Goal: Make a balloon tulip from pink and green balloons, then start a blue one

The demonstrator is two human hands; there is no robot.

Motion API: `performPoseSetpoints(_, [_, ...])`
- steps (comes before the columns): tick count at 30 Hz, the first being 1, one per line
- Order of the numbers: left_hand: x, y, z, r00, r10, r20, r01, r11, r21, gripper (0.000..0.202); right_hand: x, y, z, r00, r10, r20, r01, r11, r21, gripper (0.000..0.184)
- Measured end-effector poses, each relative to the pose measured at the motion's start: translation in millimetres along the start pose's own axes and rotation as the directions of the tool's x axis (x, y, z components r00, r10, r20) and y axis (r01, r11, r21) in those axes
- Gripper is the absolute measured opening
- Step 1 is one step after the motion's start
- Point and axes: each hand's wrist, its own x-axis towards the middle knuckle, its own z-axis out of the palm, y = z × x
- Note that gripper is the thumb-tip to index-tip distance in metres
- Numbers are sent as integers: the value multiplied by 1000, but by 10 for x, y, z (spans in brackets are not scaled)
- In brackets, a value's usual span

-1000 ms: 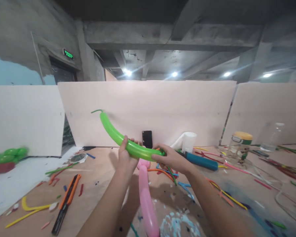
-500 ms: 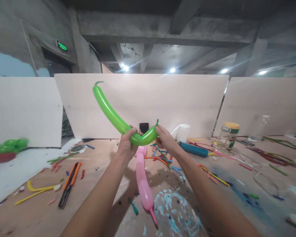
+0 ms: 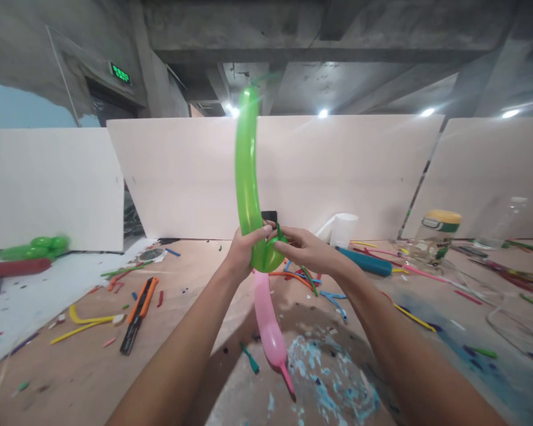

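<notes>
A long green balloon (image 3: 247, 171) stands almost upright in front of me, its lower end folded into a short bend. My left hand (image 3: 244, 251) is closed around that bend from the left. My right hand (image 3: 304, 249) pinches the knotted end of the green balloon against the fold. A pink balloon (image 3: 267, 322) hangs below both hands, its top hidden behind them and its tip pointing at the table.
The brown table (image 3: 84, 367) is littered with uninflated balloon strips. An orange and black utility knife (image 3: 137, 315) lies at left, a teal pump (image 3: 366, 263) and white roll (image 3: 344, 229) behind my right hand, a yellow-lidded jar (image 3: 437, 234) at right. White partition boards (image 3: 182, 177) stand behind.
The green balloon's long end swung up from a leftward slant to nearly vertical. My hands came closer together and the fold at the lower end tightened.
</notes>
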Motion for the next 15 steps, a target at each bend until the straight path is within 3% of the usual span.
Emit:
performPoseSetpoints(6, [-3, -22, -14, 991, -112, 78, 113, 994, -10, 21, -17, 27, -33, 991, -2, 135, 14, 996, -90, 16])
performPoseSetpoints(10, [-8, 52, -50, 988, -104, 114, 111, 992, -61, 20, -19, 28, -7, 996, -13, 92, 19, 997, -71, 20])
performPoseSetpoints(15, [-38, 144, -119, 970, -168, 174, 167, 986, 20, 25, 2, 96, 54, 999, 32, 1, -32, 998, -60, 19])
